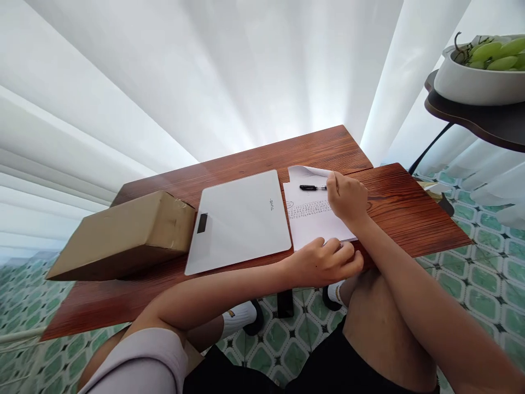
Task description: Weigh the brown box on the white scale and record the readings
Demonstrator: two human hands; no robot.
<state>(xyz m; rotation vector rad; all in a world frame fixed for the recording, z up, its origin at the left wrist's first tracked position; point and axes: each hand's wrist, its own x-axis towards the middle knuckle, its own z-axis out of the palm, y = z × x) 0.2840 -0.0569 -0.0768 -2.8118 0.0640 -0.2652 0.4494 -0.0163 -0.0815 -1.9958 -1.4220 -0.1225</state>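
Note:
Sheets of paper (pixel 318 227) with printed rows of characters lie on the wooden table, right of a white flat scale (pixel 241 219). My right hand (pixel 348 200) is closed at the far right corner of the paper, its fingers pinching a sheet whose far edge curls up. A black pen (pixel 314 188) lies across the paper, its tip end close to my right fingers. My left hand (pixel 326 261) rests at the paper's near edge by the table edge, palm down. Its fingers are loosely bent and apart, with nothing visible in them.
A brown cardboard box (pixel 123 235) stands on the table (pixel 414 213) left of the scale. At the upper right, a white bowl (pixel 478 85) of green grapes (pixel 498 54) sits on a dark stand (pixel 478 117). White curtains (pixel 246 71) hang behind the table. My legs are below its near edge.

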